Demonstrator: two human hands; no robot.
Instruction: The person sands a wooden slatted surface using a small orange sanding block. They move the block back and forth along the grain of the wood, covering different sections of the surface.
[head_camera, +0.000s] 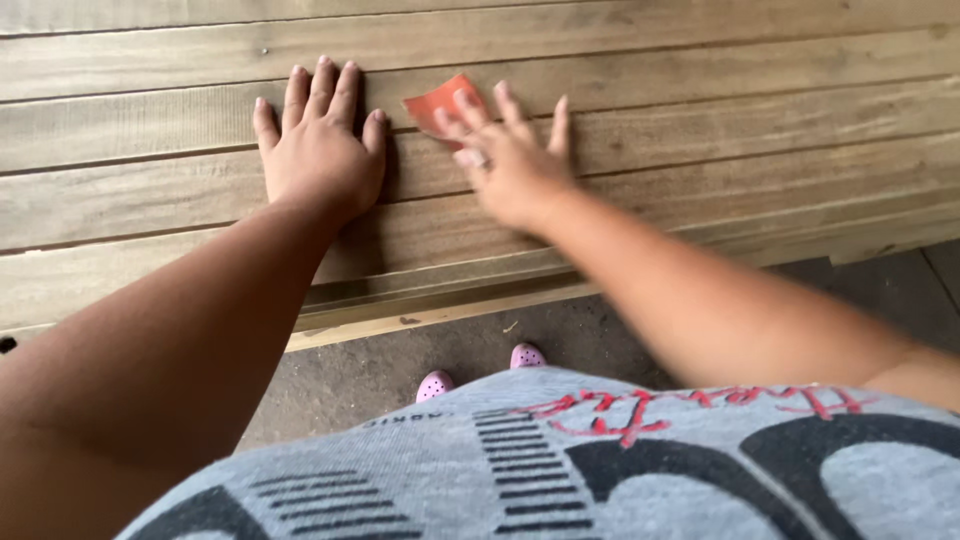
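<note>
Grey shirt (560, 470); right hand (510, 160) on sandpaper (435, 105).

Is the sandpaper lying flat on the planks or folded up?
Mostly flat: the red sandpaper is pressed against the wooden planks under the right hand; the part beneath the fingers is hidden.

— What lay below the work?
— A dark concrete floor (600, 345), with two pink clogs (480, 372) standing side by side.
— And nearest the camera?
— A grey shirt (420, 470) printed in black and red.
</note>
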